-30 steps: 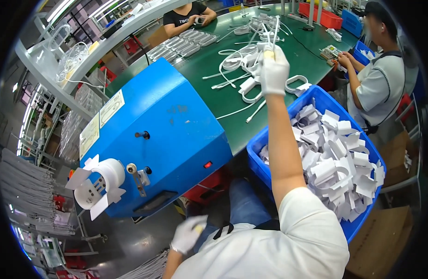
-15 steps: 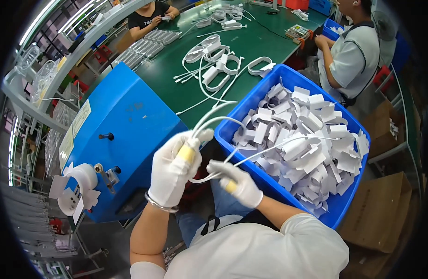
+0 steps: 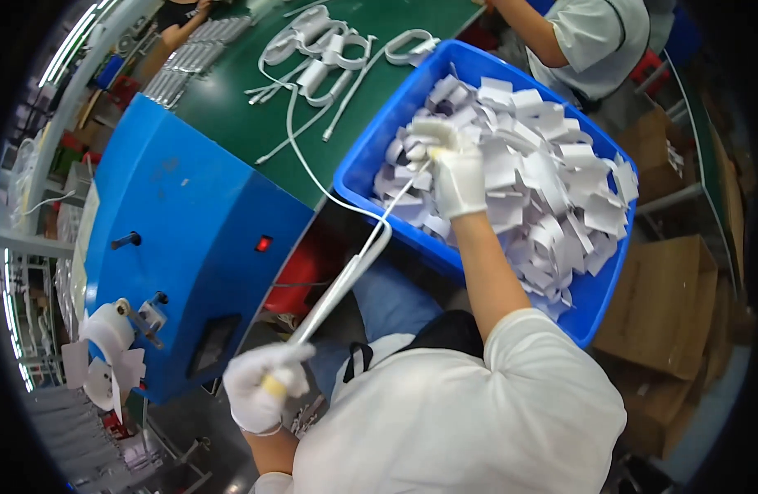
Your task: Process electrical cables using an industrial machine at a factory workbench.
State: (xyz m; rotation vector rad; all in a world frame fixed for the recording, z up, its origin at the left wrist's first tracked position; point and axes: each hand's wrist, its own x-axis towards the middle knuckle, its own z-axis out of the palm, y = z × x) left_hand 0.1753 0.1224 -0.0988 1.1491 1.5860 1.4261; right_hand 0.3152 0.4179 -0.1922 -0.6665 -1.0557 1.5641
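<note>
A white cable runs taut and doubled between my hands, with a thinner loop of it arching back to the green table. My left hand, in a white glove with a yellow patch, is closed round its lower end by the blue machine. My right hand, gloved the same way, is closed on the upper end, over the blue bin. Under and beside that hand lie white paper bands, many bent with flaps. On the green table rest coiled white cables with paper bands around them.
The blue machine stands at left, with a white paper roll and metal fittings on its face. Cardboard boxes are at right. One co-worker sits beyond the bin; another's arm shows at far left.
My hands have moved apart: the left down toward me, the right up and over the bin. The looped cable is now stretched straight between them. The view has shifted too.
</note>
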